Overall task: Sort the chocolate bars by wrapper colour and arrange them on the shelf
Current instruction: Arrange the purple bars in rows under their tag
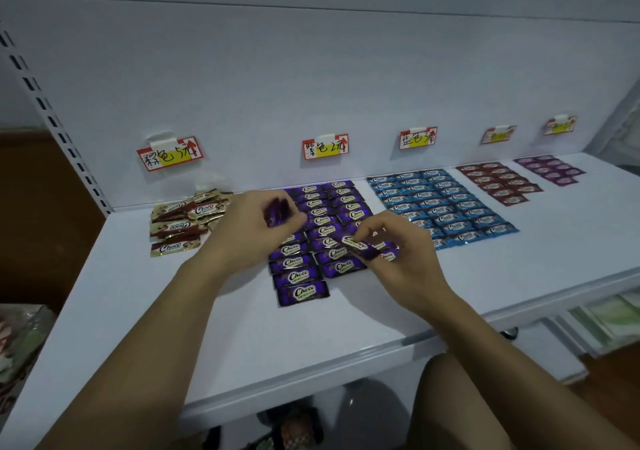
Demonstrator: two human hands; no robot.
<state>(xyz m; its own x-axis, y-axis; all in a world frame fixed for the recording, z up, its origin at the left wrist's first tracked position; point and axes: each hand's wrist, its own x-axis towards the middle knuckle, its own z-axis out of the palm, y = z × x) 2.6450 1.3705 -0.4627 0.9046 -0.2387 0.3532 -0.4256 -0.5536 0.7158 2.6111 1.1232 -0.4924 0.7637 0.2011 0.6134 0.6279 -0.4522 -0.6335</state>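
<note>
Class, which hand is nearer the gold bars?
Left. The left hand is just right of the gold bars; the right hand is farther right, over the purple rows.

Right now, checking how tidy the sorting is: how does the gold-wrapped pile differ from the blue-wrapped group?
The gold-wrapped Choco bars lie in a loose, overlapping heap; the blue-wrapped Choco bars lie flat in straight rows. The gold ones are few, the blue ones many. Gold sits left of the purple-wrapped bars, blue right. Both rest on the white shelf.
</note>
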